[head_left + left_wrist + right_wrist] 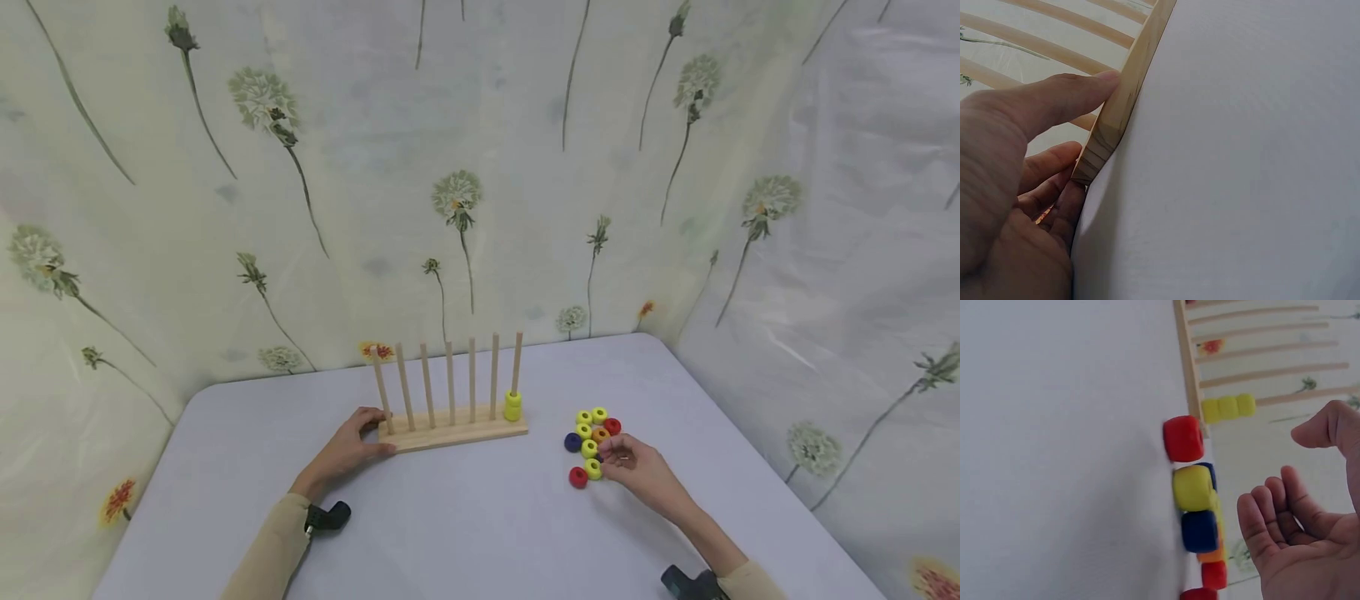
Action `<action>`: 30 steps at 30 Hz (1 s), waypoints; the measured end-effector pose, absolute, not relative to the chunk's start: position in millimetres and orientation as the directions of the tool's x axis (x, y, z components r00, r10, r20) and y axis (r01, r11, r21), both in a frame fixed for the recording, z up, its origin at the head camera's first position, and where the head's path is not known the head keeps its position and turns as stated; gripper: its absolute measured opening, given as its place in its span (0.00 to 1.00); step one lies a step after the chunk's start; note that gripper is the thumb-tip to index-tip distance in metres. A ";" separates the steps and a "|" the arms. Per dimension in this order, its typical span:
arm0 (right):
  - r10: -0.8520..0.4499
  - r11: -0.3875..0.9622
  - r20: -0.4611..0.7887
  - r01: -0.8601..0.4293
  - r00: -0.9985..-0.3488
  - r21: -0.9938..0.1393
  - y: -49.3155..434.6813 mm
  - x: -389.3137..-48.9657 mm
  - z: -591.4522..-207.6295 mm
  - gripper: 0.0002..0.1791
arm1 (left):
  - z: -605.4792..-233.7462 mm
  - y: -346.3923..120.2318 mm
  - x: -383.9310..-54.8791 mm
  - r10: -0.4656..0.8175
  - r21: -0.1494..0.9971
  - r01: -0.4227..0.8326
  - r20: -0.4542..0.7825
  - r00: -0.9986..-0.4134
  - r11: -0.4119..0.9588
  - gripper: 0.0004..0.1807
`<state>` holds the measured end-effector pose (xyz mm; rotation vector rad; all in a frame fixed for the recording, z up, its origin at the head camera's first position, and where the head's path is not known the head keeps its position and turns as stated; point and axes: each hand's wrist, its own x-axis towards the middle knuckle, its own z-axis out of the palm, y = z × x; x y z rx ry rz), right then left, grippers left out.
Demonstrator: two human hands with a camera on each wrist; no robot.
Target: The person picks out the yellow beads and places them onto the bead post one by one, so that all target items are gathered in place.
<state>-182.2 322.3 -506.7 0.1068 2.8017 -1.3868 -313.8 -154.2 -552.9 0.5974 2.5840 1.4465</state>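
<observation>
A wooden peg stand (457,432) with a row of upright pegs rests on the table. My left hand (351,443) grips its left end, thumb on the front edge of the base and fingers behind, as the left wrist view shows. On the rightmost peg sit three yellow beads (1228,408), stacked. Over the right side of a loose bead cluster is my right hand (642,477), thumb apart from its bent fingers and nothing between them. The cluster has yellow beads (592,469), red beads (578,477), blue beads (573,442) and an orange bead (600,435). The right fingers partly hide one dark bead.
A pale cloth covers the table (465,525). Behind it and at the sides hangs a curtain (360,167) printed with dandelions. Dark wrist devices are strapped near both hands, one on the left sleeve (273,542).
</observation>
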 end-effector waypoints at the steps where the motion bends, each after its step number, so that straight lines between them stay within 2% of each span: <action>1: 0.066 0.608 -0.063 0.091 -0.996 -0.789 323.0 -180.6 -510.1 0.17 | -552.9 -154.6 -313.6 0.393 0.840 0.277 0.084 -0.916 0.467 0.32; 6: 0.116 0.616 -0.104 0.154 -0.988 -0.773 323.0 -175.3 -522.6 0.19 | -553.6 -155.6 -313.5 0.390 0.844 0.271 0.080 -0.917 0.463 0.32; 12: 0.141 0.624 -0.092 0.161 -0.986 -0.765 321.6 -175.8 -531.2 0.22 | -554.2 -155.6 -313.7 0.392 0.846 0.274 0.084 -0.916 0.457 0.31; 21: 0.106 0.693 0.024 0.057 -0.994 -0.719 318.0 -183.5 -538.6 0.24 | -552.6 -154.5 -312.5 0.387 0.853 0.263 0.078 -0.919 0.451 0.31; 30: 0.109 0.759 0.077 0.033 -0.991 -0.650 317.2 -185.6 -539.7 0.22 | -551.5 -153.1 -311.3 0.382 0.849 0.255 0.068 -0.922 0.463 0.31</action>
